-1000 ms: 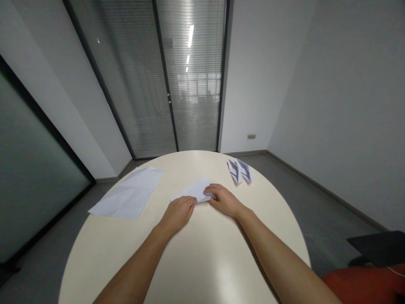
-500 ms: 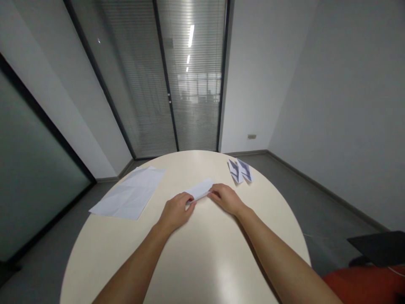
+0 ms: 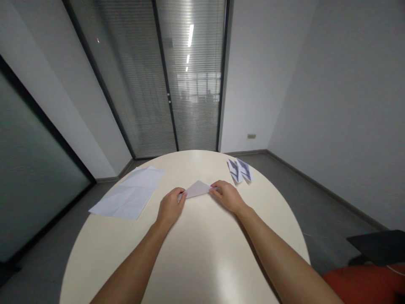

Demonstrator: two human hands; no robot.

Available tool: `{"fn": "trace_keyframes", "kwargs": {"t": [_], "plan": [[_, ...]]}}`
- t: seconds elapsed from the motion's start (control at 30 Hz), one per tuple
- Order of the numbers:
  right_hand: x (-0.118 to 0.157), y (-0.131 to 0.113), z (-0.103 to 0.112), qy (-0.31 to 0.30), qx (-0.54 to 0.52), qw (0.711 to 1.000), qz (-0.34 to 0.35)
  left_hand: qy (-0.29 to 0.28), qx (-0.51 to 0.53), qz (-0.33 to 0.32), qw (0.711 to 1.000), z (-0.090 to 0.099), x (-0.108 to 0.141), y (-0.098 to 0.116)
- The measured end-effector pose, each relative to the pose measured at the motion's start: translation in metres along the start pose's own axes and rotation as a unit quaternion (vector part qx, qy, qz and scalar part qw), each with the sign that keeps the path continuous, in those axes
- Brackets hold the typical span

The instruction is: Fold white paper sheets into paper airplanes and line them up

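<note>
Between my hands is a small folded sheet of paper [image 3: 198, 189], white and roughly triangular, its peak pointing away from me. My left hand [image 3: 171, 206] pinches its left corner between thumb and fingers. At the opposite corner my right hand [image 3: 227, 196] grips it the same way. My fingers cover both ends of the paper, which is held just above or on the tabletop; I cannot tell which.
A large creased paper sheet [image 3: 129, 194] lies at the left of the round cream table [image 3: 190, 261]. Two folded paper pieces [image 3: 239, 170] rest near the far right edge. A red chair [image 3: 363, 283] and a dark flat object [image 3: 379, 247] stand at lower right.
The paper between my hands has turned from a slanted strip into a triangle with its peak facing away. My left hand has shifted slightly left and away from me; my right hand has barely moved.
</note>
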State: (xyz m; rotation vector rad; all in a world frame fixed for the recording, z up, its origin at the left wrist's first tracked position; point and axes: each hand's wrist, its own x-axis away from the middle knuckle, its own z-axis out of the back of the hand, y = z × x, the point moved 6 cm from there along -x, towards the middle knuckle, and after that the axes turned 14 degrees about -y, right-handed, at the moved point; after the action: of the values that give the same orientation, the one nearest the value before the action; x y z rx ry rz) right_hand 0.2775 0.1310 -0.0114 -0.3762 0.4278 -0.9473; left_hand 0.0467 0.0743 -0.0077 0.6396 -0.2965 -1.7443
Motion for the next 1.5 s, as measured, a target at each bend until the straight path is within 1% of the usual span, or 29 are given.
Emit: {"fn": "trace_keyframes", "kwargs": {"t": [0.23, 0.33, 0.43, 0.5, 0.57, 0.7, 0.9, 1.0, 1.2, 1.27, 1.33, 1.4, 1.5], "plan": [[0.001, 0.008, 0.002, 0.042, -0.094, 0.995, -0.014, 0.035, 0.055, 0.052, 0.997, 0.001, -0.001, -0.013], [0.001, 0.011, 0.003, 0.072, -0.134, 0.988, -0.017, 0.065, 0.066, 0.053, 0.994, 0.003, -0.001, -0.016], [0.001, 0.013, 0.005, 0.106, -0.176, 0.979, -0.011, 0.099, 0.079, 0.041, 0.991, 0.006, 0.0, -0.016], [0.001, 0.012, 0.006, 0.116, -0.189, 0.975, -0.008, 0.115, 0.088, 0.032, 0.989, 0.008, 0.0, -0.015], [0.001, 0.012, 0.006, 0.115, -0.192, 0.975, -0.012, 0.117, 0.092, 0.033, 0.988, 0.008, 0.0, -0.015], [0.002, 0.011, 0.004, 0.091, -0.183, 0.979, -0.028, 0.087, 0.076, 0.074, 0.991, 0.004, -0.001, -0.019], [0.002, 0.014, -0.002, 0.041, -0.12, 0.99, -0.064, -0.003, 0.03, 0.159, 0.987, -0.004, -0.001, -0.025], [0.002, 0.015, -0.005, 0.021, -0.088, 0.993, -0.079, -0.034, -0.013, 0.177, 0.984, -0.006, 0.001, -0.023], [0.001, 0.021, -0.008, 0.018, -0.066, 0.992, -0.107, -0.039, -0.078, 0.147, 0.985, -0.007, 0.002, -0.021], [0.0, 0.023, -0.01, 0.016, -0.064, 0.992, -0.109, -0.034, -0.105, 0.127, 0.986, -0.007, 0.001, -0.019], [-0.001, 0.025, -0.011, 0.016, -0.067, 0.992, -0.106, -0.026, -0.129, 0.088, 0.987, -0.008, 0.0, -0.013], [-0.001, 0.025, -0.013, 0.015, -0.071, 0.992, -0.1, -0.031, -0.13, 0.028, 0.991, -0.014, 0.0, -0.003], [-0.001, 0.024, -0.013, 0.006, -0.066, 0.993, -0.102, -0.078, -0.115, -0.063, 0.988, -0.028, 0.002, 0.013]]}}
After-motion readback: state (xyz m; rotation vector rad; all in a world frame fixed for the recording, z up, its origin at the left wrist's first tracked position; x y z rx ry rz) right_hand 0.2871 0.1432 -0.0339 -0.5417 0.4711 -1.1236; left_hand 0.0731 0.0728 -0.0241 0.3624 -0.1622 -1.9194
